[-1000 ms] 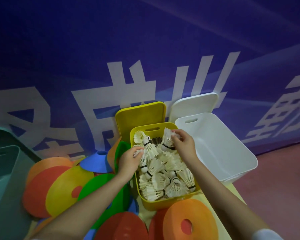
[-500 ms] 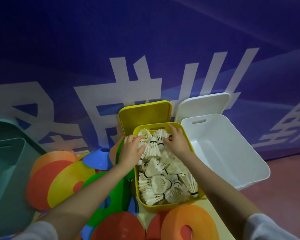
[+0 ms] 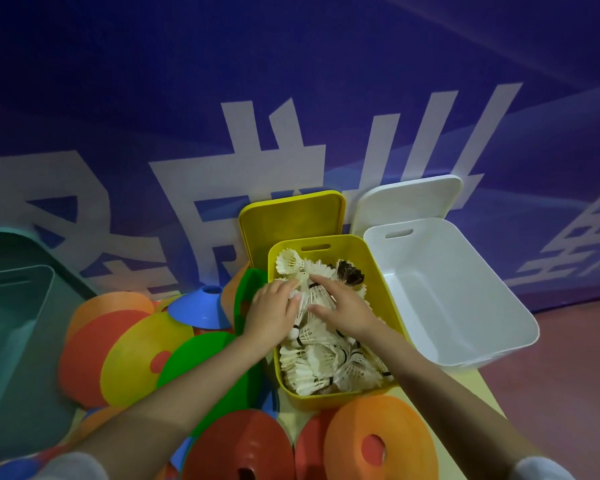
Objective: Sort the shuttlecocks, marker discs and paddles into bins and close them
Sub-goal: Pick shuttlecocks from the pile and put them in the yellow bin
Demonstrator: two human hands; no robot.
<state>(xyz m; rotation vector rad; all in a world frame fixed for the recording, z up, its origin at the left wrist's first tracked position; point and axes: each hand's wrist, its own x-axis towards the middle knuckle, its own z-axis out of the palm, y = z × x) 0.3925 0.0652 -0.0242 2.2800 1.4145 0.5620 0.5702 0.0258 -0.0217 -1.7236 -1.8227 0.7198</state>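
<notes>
A yellow bin [image 3: 381, 292] stands in the middle, filled with several white shuttlecocks [image 3: 312, 372]. One dark-feathered shuttlecock [image 3: 350, 276] lies near its far end. My left hand [image 3: 271, 315] and my right hand [image 3: 343, 308] both lie flat on the pile, fingers spread, pressing the shuttlecocks down. The yellow lid [image 3: 291, 223] leans upright behind the bin. Marker discs in orange, yellow, green, blue and red [image 3: 139, 355] lie heaped to the left and in front. No paddles are in view.
An empty white bin [image 3: 447, 282] sits right of the yellow one, its white lid [image 3: 409, 199] leaning on the blue banner wall. A teal bin [image 3: 11, 320] stands at far left. Red floor [image 3: 568, 358] lies to the right.
Both hands moved from the far end of the bin toward its middle and flattened onto the shuttlecock pile. A dark shuttlecock has come into sight at the far end.
</notes>
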